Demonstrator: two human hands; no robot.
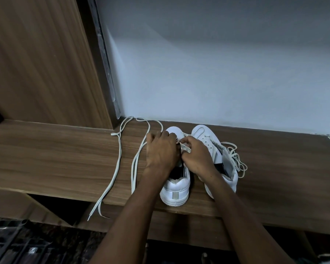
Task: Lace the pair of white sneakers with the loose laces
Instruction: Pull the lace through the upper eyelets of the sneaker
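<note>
Two smooth white sneakers [176, 189] heels-near on wood-grain surface [55, 149]. Left hand [161, 149], right hand [195, 157]: grip pinching flat white lace [118, 159] at left shoe's eyelets. No legible branding.

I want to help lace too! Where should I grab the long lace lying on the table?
Pinch the loose lace at its tip, coming from the near edge. That stiff end hangs past the table, clear of both hands and the sneakers.
</note>
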